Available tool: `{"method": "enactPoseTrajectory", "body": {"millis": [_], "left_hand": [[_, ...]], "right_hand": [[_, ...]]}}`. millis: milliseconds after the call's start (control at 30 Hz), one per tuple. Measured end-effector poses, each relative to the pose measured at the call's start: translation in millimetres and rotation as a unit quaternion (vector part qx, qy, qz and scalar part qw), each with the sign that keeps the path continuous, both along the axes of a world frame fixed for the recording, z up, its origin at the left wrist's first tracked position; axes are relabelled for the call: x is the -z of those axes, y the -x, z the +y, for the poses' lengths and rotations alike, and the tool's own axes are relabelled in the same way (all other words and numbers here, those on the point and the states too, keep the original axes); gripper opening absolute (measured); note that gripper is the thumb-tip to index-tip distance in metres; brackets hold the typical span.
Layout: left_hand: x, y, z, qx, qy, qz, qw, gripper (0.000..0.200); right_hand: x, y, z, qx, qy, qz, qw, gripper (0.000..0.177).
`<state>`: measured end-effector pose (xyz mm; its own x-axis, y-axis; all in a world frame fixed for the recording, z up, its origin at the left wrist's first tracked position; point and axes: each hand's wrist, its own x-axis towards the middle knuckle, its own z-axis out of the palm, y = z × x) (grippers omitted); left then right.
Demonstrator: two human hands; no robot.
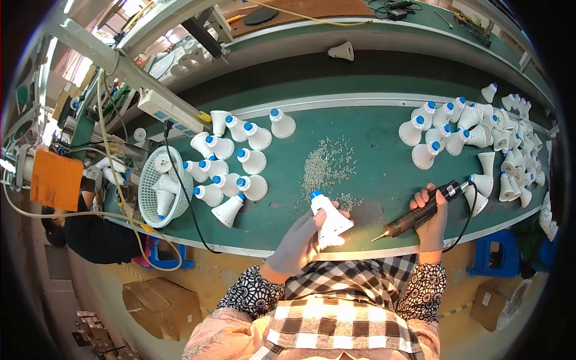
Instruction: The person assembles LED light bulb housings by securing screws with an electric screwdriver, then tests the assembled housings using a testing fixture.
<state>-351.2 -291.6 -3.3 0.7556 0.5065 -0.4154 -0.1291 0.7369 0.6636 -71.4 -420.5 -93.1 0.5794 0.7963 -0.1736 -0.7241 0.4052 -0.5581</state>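
Observation:
My left hand (pixel 306 236), in a grey fingerless glove, is closed around a white cone-shaped housing (pixel 330 219) with a blue tip. The housing is tilted, its blue end pointing away from me. In my right hand (pixel 433 216), also gloved, is a black electric screwdriver (pixel 420 215). Its thin bit points left, towards the housing but apart from it. A cord runs from the tool's back end down past the table edge. Just beyond my left hand lies a scattered pile of small screws (pixel 324 168) on the green table (pixel 276 207).
Several white housings (pixel 252 161) with blue tips stand left of the screws. A larger crowd of them (pixel 468 132) fills the right side. A pale green basket (pixel 147 201) holds more parts. A power strip (pixel 171 111) and hanging cables are at the left. A person (pixel 96 234) is at far left.

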Motion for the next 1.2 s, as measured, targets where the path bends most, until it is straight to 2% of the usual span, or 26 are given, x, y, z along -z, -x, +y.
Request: {"method": "enactPoseTrajectory", "body": {"millis": [133,233,433,633,933,1200], "left_hand": [[7.8,5.5,6.2,0.022,-0.059,0.017,0.998,0.058],[9.5,5.3,9.2,0.017,-0.057,0.007,0.998,0.055],[7.1,2.6,13.9,-0.024,0.022,-0.029,0.999,0.051],[11.8,6.6,19.4,-0.036,-0.038,-0.021,0.998,0.049],[0.2,8.4,22.2,-0.074,-0.011,-0.008,0.997,0.052],[11.6,16.2,30.6,-0.091,0.014,-0.038,0.995,0.048]], "right_hand": [[2.9,-0.9,-0.1,-0.001,0.0,-0.002,1.0,0.028],[4.4,-1.8,-0.3,0.003,0.009,0.007,1.0,0.03],[1.6,-0.8,0.4,0.003,0.015,-0.001,1.0,0.03],[-0.5,0.3,1.6,0.003,0.015,-0.005,1.0,0.03],[-1.3,0.9,1.5,0.005,0.019,-0.006,1.0,0.03],[-2.6,1.4,1.7,0.007,0.021,-0.003,1.0,0.03]]}}
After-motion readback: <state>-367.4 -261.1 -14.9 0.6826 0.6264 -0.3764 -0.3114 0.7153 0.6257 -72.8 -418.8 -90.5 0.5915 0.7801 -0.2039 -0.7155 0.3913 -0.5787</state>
